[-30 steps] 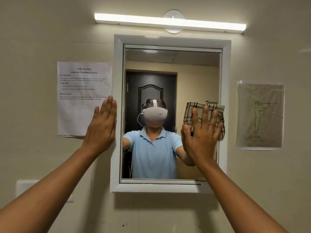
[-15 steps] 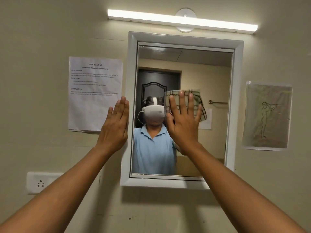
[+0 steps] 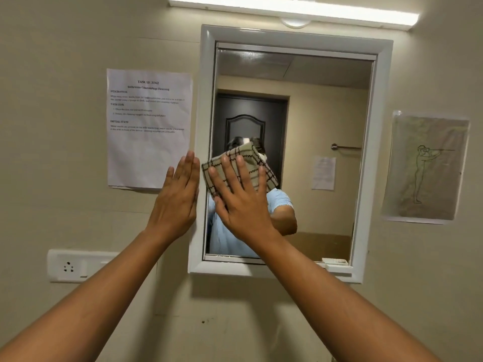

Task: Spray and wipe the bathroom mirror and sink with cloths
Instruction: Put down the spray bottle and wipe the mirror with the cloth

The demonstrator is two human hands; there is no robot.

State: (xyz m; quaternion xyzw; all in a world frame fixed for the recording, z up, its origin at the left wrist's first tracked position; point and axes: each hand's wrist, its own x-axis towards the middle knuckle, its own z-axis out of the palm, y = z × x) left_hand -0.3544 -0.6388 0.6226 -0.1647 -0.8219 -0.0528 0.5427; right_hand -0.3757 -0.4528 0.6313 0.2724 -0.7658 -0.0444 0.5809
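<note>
A white-framed mirror [image 3: 326, 126] hangs on the beige wall straight ahead. My right hand [image 3: 241, 198] lies flat with spread fingers on a beige checked cloth [image 3: 245, 159], pressing it against the glass at the mirror's left side. My left hand [image 3: 177, 197] rests flat on the wall beside the mirror's left frame edge, fingers straight and together, holding nothing. The sink is out of view.
A printed task sheet [image 3: 149, 126] is taped to the wall left of the mirror, and a drawing [image 3: 428, 168] hangs to the right. A white socket plate [image 3: 70, 266] sits low on the left. A light bar [image 3: 292, 10] glows above the mirror.
My right hand has slid the cloth leftward across the glass, from the mirror's right side to its left side. My left hand has stayed flat by the frame.
</note>
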